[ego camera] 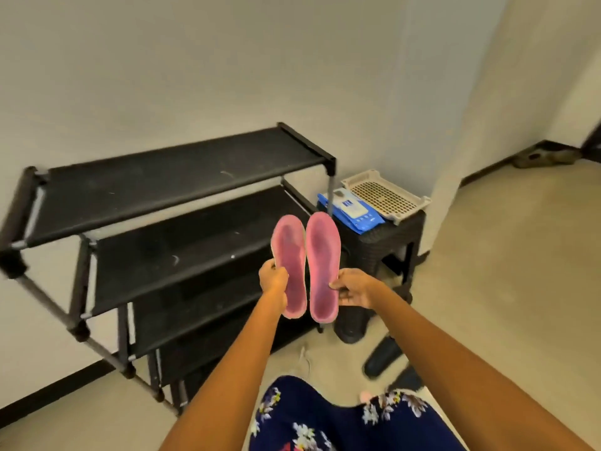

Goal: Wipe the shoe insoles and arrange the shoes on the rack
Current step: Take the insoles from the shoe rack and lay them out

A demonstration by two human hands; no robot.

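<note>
**Insole Inspection Before Wiping**

The left hand [274, 278] pinches the outer edge of the left insole [289, 265], fingers curled round its rim. The right hand [353, 288] grips the outer edge of the right insole [323, 266] in the same way, thumb on the face and fingers behind. Both pink insoles are held upright, side by side and almost touching, faces toward the camera, in front of the shoe rack [162, 203].

The rack's black shelves carry no shoes in this view. A blue wipes pack [353, 211] lies on a dark stool [383, 249] just right of the rack, beside a beige perforated tray [385, 193]. A dark shoe [382, 356] rests on the floor near the stool's foot.

Step in hand, as judged: presenting the insoles ahead of wiping; no wipe is held.

Next move, as judged: one hand must be freed. Transfer both insoles to a single hand, or set one down, then reach right to the pack and draw a wipe. Support each insole from behind while wiping, since it appears thin and likely to flex.
</note>
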